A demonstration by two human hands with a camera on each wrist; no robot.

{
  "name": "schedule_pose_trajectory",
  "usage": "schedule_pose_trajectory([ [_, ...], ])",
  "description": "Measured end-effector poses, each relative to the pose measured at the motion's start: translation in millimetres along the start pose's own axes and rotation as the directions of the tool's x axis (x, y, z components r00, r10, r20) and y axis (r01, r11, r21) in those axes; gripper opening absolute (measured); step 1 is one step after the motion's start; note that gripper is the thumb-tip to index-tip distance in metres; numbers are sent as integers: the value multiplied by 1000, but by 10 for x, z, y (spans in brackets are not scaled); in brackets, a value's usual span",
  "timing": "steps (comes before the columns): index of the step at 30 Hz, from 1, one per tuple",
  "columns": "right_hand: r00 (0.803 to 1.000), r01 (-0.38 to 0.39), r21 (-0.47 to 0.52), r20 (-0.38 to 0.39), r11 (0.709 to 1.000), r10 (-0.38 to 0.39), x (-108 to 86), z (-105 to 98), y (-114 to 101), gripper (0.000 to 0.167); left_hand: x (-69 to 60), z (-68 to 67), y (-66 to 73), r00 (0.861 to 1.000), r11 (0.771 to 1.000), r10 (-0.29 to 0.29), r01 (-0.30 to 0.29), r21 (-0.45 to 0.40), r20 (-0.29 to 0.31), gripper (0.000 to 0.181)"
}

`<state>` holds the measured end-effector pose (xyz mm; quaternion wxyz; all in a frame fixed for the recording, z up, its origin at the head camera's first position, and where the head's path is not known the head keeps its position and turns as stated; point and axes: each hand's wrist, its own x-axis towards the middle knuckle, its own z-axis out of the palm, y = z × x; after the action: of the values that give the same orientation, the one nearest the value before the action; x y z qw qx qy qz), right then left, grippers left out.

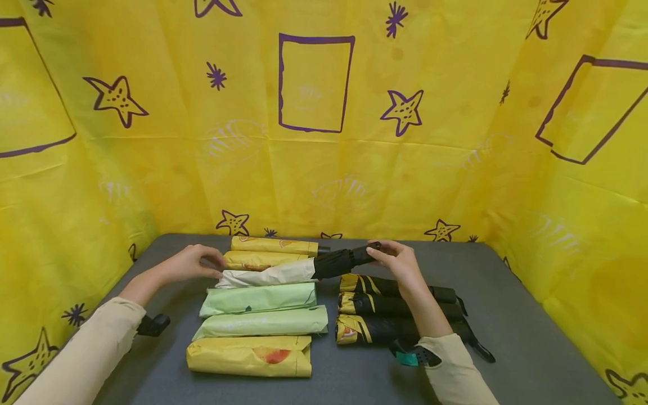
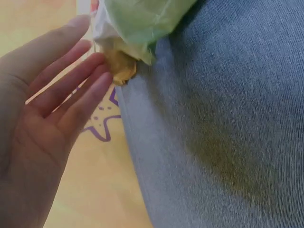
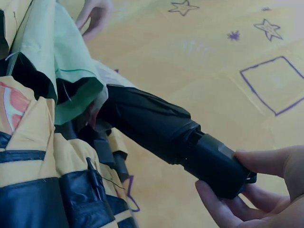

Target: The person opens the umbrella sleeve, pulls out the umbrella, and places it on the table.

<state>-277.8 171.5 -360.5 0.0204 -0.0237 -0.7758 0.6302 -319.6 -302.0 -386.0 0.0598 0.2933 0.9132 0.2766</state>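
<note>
A folded black umbrella (image 1: 331,264) lies partly inside a whitish sleeve (image 1: 273,274), its black handle sticking out to the right and raised. My right hand (image 1: 403,266) pinches the end of that handle (image 3: 216,166) between thumb and fingers. At the sleeve's left end is my left hand (image 1: 194,262), its fingers lightly bent beside the whitish tip; in the left wrist view the hand (image 2: 61,90) has relaxed fingers near the ends of the sleeves. Whether it touches the whitish sleeve is hard to tell.
Two yellow sleeved umbrellas (image 1: 273,245) lie behind. Two light green ones (image 1: 260,299) and a yellow one (image 1: 243,357) lie in front. Several black-and-yellow umbrellas (image 1: 395,305) lie at the right, below my right forearm. Yellow patterned cloth (image 1: 314,169) surrounds the grey table (image 1: 506,315).
</note>
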Motion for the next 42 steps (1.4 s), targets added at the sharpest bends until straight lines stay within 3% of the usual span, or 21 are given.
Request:
schedule_pose_trajectory([
  [4, 1000, 4, 17, 5, 1000, -4, -5, 64, 19, 39, 28, 39, 8, 999, 1000, 20, -20, -3, 41, 34],
  [12, 1000, 1, 15, -3, 1000, -1, -10, 168, 21, 34, 89, 92, 94, 998, 994, 20, -26, 107, 60, 30],
  [23, 1000, -4, 19, -2, 1000, 4, -16, 174, 31, 33, 82, 67, 67, 996, 999, -29, 26, 41, 83, 30],
  [30, 1000, 4, 25, 0, 1000, -4, -21, 171, 28, 34, 76, 72, 92, 997, 998, -15, 11, 64, 71, 34],
  [42, 1000, 2, 44, 8, 999, -3, -21, 164, 35, 36, 81, 82, 93, 998, 998, -11, 8, 57, 54, 21],
])
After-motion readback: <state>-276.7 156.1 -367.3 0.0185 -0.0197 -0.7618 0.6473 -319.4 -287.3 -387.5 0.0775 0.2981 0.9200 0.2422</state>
